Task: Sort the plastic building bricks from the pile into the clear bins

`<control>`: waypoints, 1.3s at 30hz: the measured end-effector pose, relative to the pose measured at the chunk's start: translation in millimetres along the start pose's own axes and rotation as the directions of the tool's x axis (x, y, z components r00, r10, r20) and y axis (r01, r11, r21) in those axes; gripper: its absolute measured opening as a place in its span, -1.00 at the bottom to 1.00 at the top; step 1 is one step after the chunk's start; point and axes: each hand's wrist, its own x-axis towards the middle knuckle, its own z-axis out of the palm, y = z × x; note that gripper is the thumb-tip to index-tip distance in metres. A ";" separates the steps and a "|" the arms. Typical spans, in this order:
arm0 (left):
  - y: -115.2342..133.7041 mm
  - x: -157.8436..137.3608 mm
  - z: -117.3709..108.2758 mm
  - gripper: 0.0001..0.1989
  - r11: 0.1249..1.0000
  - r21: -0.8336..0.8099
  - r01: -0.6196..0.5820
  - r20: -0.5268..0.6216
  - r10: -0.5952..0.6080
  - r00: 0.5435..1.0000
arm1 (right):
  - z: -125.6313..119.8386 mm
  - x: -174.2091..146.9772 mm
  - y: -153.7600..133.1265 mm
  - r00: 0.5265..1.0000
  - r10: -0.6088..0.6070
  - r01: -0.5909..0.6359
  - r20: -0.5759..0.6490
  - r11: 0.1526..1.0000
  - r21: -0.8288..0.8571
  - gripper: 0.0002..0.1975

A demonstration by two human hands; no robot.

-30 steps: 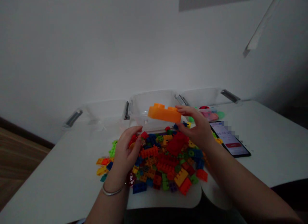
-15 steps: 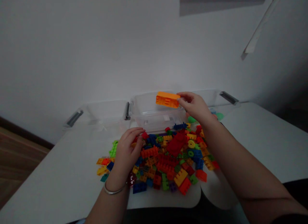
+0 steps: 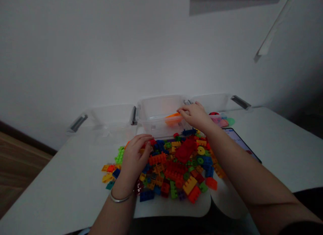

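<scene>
My right hand (image 3: 195, 116) reaches over the middle clear plastic bin (image 3: 161, 101), its fingers closed on the end of an orange building block (image 3: 173, 119). The block is inside the bin, partly seen through its clear front wall. My left hand (image 3: 136, 154), with a bracelet at the wrist, rests on the left part of a pile of colourful building blocks (image 3: 175, 169). Its fingers are loosely curved with a gap to the thumb, beside a red block (image 3: 152, 142) near the fingertips. Whether it touches that block I cannot tell.
Clear bins with grey latches stand left (image 3: 111, 115) and right (image 3: 212, 102) of the middle one, along the wall. A tablet or phone (image 3: 239, 140) lies right of the pile, partly behind my right forearm. Pink and green pieces (image 3: 230, 121) sit in the right bin.
My right hand has lowered the orange block from above the middle bin down into it. The phone-like screen now shows beside my forearm. My left hand has hardly moved.
</scene>
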 end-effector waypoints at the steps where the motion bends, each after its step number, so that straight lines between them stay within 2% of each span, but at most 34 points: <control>1: -0.3 0.0 0.2 -0.75 1.000 0.002 0.007 0.009 -0.007 1.000 | 0.0 -1.4 0.8 1.000 -0.025 0.025 -0.001 0.999 0.026 -0.69; 3: -0.7 0.2 0.8 -0.76 1.000 0.007 0.020 0.025 -0.020 0.999 | -0.8 -5.5 2.5 0.996 -0.080 0.083 -0.032 0.992 0.092 -0.71; 6: -0.6 0.9 1.4 -0.76 1.000 0.010 0.028 0.041 -0.028 0.999 | -7.1 -15.6 3.0 0.979 -0.121 0.147 -0.166 0.976 0.158 -0.72; 9: 0.4 1.7 1.7 -0.75 1.000 0.007 0.027 0.053 -0.027 0.998 | -20.4 -28.8 1.1 0.953 -0.083 0.145 -0.290 0.969 0.199 -0.71; 11: 1.0 1.9 1.9 -0.75 1.000 0.004 0.028 0.060 -0.028 0.998 | -30.1 -38.0 0.5 0.948 -0.034 0.107 -0.317 0.970 0.217 -0.73; 15: 0.6 1.8 2.4 -0.75 0.999 0.000 0.041 0.063 -0.041 0.997 | -39.0 -54.8 4.8 0.972 0.071 -0.032 -0.224 0.984 0.173 -0.74; 18: -0.6 1.7 3.1 -0.76 0.999 -0.002 0.037 0.063 -0.037 0.997 | -31.9 -64.6 11.1 0.984 0.156 -0.156 -0.087 0.988 0.008 -0.73; 21: -1.2 1.9 3.4 -0.76 0.999 -0.010 0.034 0.075 -0.033 0.997 | -16.4 -70.7 16.7 0.981 0.193 -0.187 0.019 0.965 -0.184 -0.72; 24: -0.8 2.0 3.5 -0.76 0.999 -0.018 0.039 0.086 -0.037 0.996 | 0.0 -73.4 20.4 0.970 0.220 -0.187 0.101 0.946 -0.264 -0.71; 30: 0.5 2.8 4.3 -0.77 0.998 -0.012 0.058 0.101 -0.057 0.993 | 16.4 -73.4 27.6 0.949 0.257 -0.213 0.185 0.950 -0.227 -0.65; 39: 1.0 2.8 5.6 -0.78 0.999 0.000 0.049 0.111 -0.048 0.993 | 22.9 -70.8 41.2 0.962 0.243 -0.233 0.128 0.968 -0.092 -0.74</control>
